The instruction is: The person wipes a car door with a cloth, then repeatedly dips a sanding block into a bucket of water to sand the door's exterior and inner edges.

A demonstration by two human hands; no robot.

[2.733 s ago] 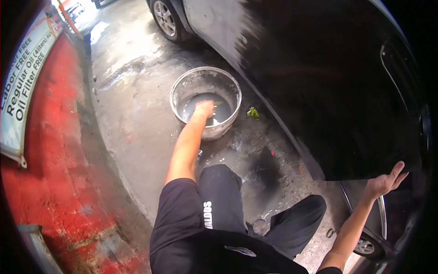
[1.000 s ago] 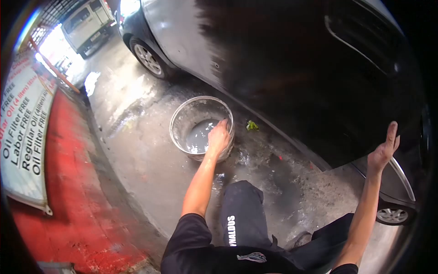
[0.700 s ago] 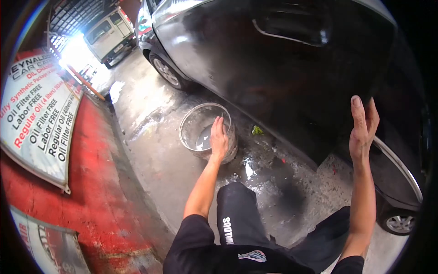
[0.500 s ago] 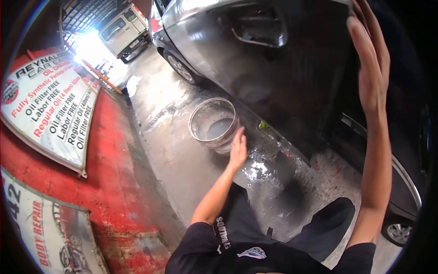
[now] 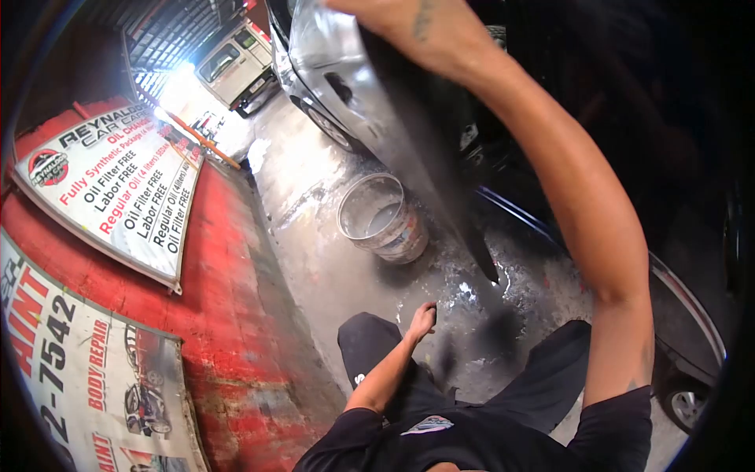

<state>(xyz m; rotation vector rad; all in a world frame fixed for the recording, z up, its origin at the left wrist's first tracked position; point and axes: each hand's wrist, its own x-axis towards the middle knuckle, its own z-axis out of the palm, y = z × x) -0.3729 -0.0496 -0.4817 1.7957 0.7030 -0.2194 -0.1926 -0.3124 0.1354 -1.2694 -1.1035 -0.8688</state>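
My left hand (image 5: 423, 321) hangs low in front of my knees, its fingers curled. A small dark patch shows at the fingertips; I cannot make out what it is. My right arm reaches up and across, and my right hand (image 5: 373, 14) is at the top edge of an open car door (image 5: 393, 118). The fingers of that hand are cut off by the upper frame edge. Seen nearly edge-on, the door is grey and dull, with a handle recess on its outer side. A dirty bucket (image 5: 401, 240) with greyish liquid stands upright on the floor beside the door.
On the left runs a red wall (image 5: 236, 315) with a car care sign (image 5: 118, 189) and a body repair sign (image 5: 102, 370). The concrete floor (image 5: 314, 275) is wet in places. A light-coloured van (image 5: 236, 67) stands at the back. The dark car's sill (image 5: 519, 212) lies to the right.
The door has swung and now shows edge-on. My right hand has moved left along with its upper edge. My left hand has dropped away from the bucket, and its fingers have curled.
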